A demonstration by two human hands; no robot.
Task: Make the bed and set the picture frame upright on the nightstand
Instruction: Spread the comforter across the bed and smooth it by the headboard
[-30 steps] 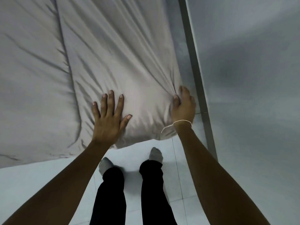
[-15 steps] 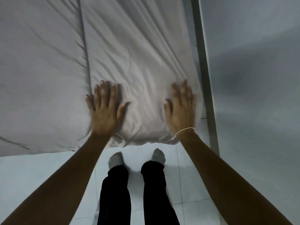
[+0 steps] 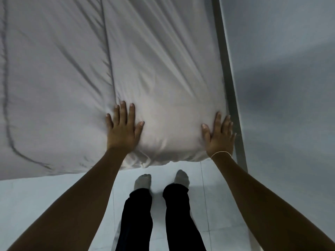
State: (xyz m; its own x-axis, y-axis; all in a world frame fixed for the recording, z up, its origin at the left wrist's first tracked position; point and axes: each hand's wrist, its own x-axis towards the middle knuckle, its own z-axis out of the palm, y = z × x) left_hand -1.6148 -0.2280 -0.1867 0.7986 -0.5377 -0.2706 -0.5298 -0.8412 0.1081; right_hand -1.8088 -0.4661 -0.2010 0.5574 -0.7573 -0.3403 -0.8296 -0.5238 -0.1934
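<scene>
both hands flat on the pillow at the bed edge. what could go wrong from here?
1. The pillow bulges past the edge of the bed over the floor; pressing from the left hand and right hand could tip it off.
2. The right hand sits beside the grey rail; sliding outward could knock the fingers.
3. The sheet's creases remain.

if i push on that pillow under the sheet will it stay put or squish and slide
The pillow probably squishes: it bulges softly between the left hand and right hand, both pressed flat. Its cover looks floppy, with creases fanning out and loose folds at the near edge. It seems light and may slide, since the smooth sheet offers little grip.
</scene>
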